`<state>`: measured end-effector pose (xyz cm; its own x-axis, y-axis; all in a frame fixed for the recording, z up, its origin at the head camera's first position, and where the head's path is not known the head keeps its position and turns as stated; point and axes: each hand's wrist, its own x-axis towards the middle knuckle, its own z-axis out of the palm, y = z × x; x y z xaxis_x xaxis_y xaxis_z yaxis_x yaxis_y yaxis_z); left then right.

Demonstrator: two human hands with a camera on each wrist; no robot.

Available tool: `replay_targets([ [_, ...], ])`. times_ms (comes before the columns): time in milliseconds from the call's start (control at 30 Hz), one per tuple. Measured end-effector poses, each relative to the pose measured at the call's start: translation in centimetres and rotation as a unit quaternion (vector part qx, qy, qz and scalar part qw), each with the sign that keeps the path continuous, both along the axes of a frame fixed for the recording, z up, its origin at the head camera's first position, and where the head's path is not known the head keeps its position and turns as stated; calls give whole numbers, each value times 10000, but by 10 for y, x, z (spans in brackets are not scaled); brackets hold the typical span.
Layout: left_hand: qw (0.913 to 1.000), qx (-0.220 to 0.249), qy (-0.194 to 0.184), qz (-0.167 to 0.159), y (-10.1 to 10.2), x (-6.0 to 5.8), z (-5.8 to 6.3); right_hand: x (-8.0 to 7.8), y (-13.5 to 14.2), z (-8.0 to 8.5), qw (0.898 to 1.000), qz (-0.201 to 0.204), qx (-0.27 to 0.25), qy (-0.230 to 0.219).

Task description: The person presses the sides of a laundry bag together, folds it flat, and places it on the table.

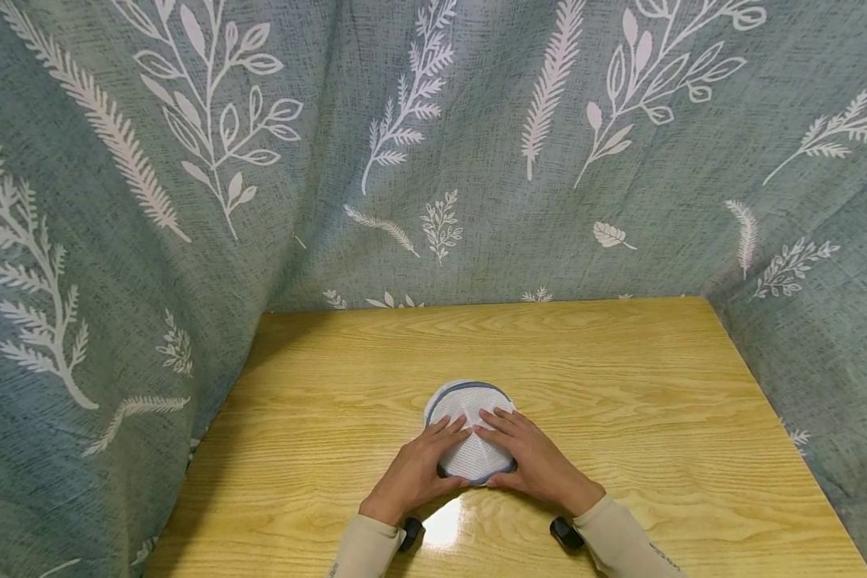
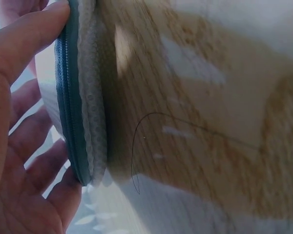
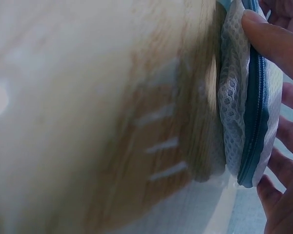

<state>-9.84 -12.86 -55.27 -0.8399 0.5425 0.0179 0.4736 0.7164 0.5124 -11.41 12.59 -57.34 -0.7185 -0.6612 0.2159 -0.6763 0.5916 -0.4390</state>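
A round white mesh laundry bag (image 1: pixel 477 457) with blue-grey trim lies on the wooden table in front of the person. The left hand (image 1: pixel 417 472) holds its left side, fingers spread over the top and thumb at the near edge. From the opposite side the right hand (image 1: pixel 543 459) holds it the same way, the two thumbs nearly meeting. A closed-looking blue zip (image 2: pixel 71 97) runs along the rim beside the left thumb in the left wrist view. In the right wrist view, the puffy mesh side (image 3: pixel 232 97) shows below the right thumb, close to the tabletop.
The wood-grain table (image 1: pixel 318 401) reaches back to a grey-green curtain (image 1: pixel 477 241) with white leaf prints, which hangs at the back and both sides. A thin dark thread or hair (image 2: pixel 151 113) shows on the tabletop in the left wrist view.
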Motion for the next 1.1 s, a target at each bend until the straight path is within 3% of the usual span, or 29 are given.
replay_targets([
  [733, 10000, -3, -22, -3, 1, 0, -4, -1, 1, -1, 9998, 52, -48, 158],
  [1100, 9996, -228, 124, -149, 1, 1, -3, -1, 2, -1, 9988, 172, 399, 215],
])
